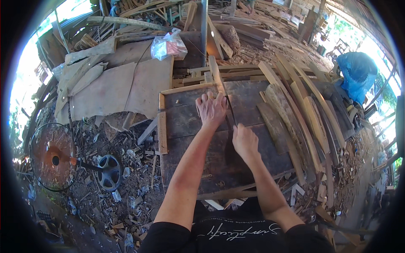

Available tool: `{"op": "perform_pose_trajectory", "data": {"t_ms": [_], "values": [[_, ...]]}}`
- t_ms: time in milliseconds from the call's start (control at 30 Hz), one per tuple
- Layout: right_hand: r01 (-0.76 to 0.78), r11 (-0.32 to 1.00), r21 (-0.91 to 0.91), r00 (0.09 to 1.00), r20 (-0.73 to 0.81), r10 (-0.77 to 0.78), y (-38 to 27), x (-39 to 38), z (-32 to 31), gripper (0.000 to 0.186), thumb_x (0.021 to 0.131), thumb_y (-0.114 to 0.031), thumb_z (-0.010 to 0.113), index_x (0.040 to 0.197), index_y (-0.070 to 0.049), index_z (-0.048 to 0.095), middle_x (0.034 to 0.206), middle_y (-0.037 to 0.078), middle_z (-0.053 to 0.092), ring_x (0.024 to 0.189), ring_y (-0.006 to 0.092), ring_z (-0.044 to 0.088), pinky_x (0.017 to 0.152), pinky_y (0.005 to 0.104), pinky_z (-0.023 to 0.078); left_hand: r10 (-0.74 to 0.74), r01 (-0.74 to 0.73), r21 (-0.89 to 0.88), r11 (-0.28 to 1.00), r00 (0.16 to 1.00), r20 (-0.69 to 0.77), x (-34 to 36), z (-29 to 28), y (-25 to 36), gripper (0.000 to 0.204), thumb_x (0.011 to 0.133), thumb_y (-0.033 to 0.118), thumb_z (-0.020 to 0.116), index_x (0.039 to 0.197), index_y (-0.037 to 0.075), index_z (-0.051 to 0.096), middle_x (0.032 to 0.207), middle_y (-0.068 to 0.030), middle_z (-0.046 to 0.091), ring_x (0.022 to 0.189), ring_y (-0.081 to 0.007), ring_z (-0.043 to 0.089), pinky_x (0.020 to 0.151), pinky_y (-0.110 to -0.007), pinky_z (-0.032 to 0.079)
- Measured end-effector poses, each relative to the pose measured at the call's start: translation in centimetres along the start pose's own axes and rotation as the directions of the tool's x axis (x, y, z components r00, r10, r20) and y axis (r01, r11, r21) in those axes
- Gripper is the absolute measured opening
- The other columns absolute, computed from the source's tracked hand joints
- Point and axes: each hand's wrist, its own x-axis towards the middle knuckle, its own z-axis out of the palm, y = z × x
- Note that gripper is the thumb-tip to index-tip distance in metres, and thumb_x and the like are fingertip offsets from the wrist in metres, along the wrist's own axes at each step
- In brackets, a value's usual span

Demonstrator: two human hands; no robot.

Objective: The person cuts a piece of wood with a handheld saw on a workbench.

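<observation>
My left hand (pixel 211 107) presses flat on a narrow wooden slat (pixel 215 72) that lies lengthwise on the dark wooden workbench (pixel 185 122). My right hand (pixel 244 141) is closed around the handle of a thin dark blade, probably a saw (pixel 230 107), whose blade runs along the right side of the slat just beside my left fingers. The handle itself is hidden in my fist.
Curved wooden strips (pixel 303 109) are stacked on the bench's right. Plywood sheets (pixel 114 88) and a clear plastic bag (pixel 168 44) lie at the left back. A floor fan (pixel 52 156) lies on the chip-strewn ground at left. A blue tarp bundle (pixel 358 71) sits far right.
</observation>
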Motion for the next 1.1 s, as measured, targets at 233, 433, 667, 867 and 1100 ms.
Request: {"op": "perform_pose_trajectory", "data": {"t_ms": [233, 433, 667, 867, 1100], "values": [[0.074, 0.997, -0.009, 0.992, -0.103, -0.075, -0.2, 6.4, 2.0, 0.028, 0.096, -0.027, 0.048, 0.09, -0.004, 0.062, 0.083, 0.024, 0.067, 0.083, 0.0419, 0.066, 0.075, 0.0507, 0.052, -0.002, 0.002, -0.007, 1.0, 1.0, 0.014, -0.1, 0.5, 0.2, 0.018, 0.089, 0.031, 0.057, 0.09, 0.015, 0.064, 0.094, -0.0112, 0.059, 0.09, -0.0299, 0.053, 0.08, -0.045, 0.033], [-0.003, 1.0, 0.007, 1.0, 0.007, 0.003, 0.1, -0.1, 0.5, 0.027, 0.095, -0.028, 0.05, 0.089, -0.004, 0.061, 0.082, 0.022, 0.067, 0.082, 0.041, 0.067, 0.074, 0.051, 0.052, 0.028, -0.028, -0.008, 1.0, 1.0, 0.004, -0.3, 0.5, -0.2, 0.017, 0.088, 0.032, 0.058, 0.089, 0.016, 0.064, 0.091, -0.0097, 0.057, 0.089, -0.0292, 0.054, 0.08, -0.045, 0.033], [0.056, 0.998, -0.038, 0.993, -0.104, -0.06, 0.6, 4.1, 1.6, 0.025, 0.095, -0.027, 0.05, 0.087, -0.005, 0.06, 0.079, 0.021, 0.067, 0.078, 0.0402, 0.067, 0.072, 0.0495, 0.053, -0.028, 0.028, 0.024, 0.999, 1.0, 0.012, 0.3, 0.3, 0.4, 0.02, 0.09, 0.033, 0.055, 0.091, 0.015, 0.064, 0.096, -0.0108, 0.059, 0.093, -0.0299, 0.053, 0.082, -0.046, 0.033], [0.08, 0.997, -0.002, 0.991, -0.108, -0.08, 0.4, 3.8, 2.5, 0.025, 0.095, -0.026, 0.051, 0.087, -0.005, 0.06, 0.078, 0.021, 0.067, 0.077, 0.0402, 0.067, 0.071, 0.0495, 0.053, -0.006, 0.004, 0.041, 0.999, 0.999, 0.038, 0.1, 0.6, 0.1, 0.02, 0.091, 0.033, 0.055, 0.092, 0.015, 0.064, 0.097, -0.0115, 0.059, 0.093, -0.0301, 0.053, 0.083, -0.046, 0.033], [0.053, 0.999, 0.002, 0.995, -0.088, -0.052, 0.5, 1.0, 1.1, 0.025, 0.095, -0.026, 0.051, 0.087, -0.004, 0.059, 0.077, 0.021, 0.067, 0.076, 0.0405, 0.067, 0.07, 0.0502, 0.052, -0.029, 0.028, 0.038, 0.999, 0.999, 0.034, 0.3, 0.2, 0.2, 0.02, 0.091, 0.033, 0.055, 0.092, 0.015, 0.064, 0.099, -0.0116, 0.059, 0.094, -0.0298, 0.053, 0.083, -0.046, 0.033]]}}
